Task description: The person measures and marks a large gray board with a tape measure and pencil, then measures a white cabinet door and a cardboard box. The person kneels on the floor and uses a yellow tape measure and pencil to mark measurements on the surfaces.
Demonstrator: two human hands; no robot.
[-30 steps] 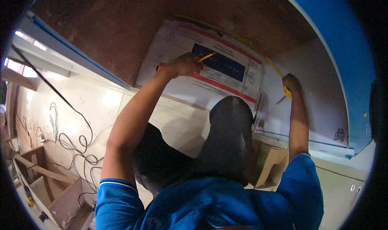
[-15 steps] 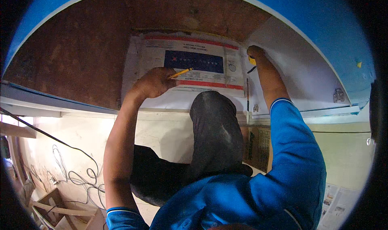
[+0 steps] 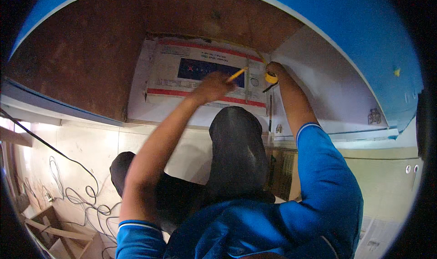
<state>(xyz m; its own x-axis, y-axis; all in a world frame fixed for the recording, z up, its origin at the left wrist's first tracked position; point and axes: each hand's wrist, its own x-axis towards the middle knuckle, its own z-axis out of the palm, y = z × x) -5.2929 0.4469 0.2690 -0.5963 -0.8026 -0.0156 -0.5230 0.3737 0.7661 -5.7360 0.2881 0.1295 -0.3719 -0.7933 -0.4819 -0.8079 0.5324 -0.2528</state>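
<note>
My left hand point(image 3: 212, 87) is closed on a yellow pencil point(image 3: 237, 74), whose end points up and right over a flattened cardboard sheet point(image 3: 166, 72). That sheet is pale with red stripes and a dark blue panel, and lies inside a cabinet with brown boards. My right hand point(image 3: 276, 69) grips a yellow tape measure point(image 3: 271, 78) at the sheet's right end, beside the white side panel. A thin yellow tape blade point(image 3: 261, 57) runs from it toward the back edge. A dark strap hangs below the case.
White side panel point(image 3: 323, 72) with a metal hinge point(image 3: 374, 116) stands right. My bent knee point(image 3: 236, 136) is close to the cabinet front. Cables point(image 3: 93, 204) and a wooden frame point(image 3: 61, 231) lie at lower left. A brown carton point(image 3: 283, 170) sits behind my leg.
My left hand has moved right with the pencil, across the cardboard. My right hand and the tape measure have shifted slightly left and down; more of the tape case shows.
</note>
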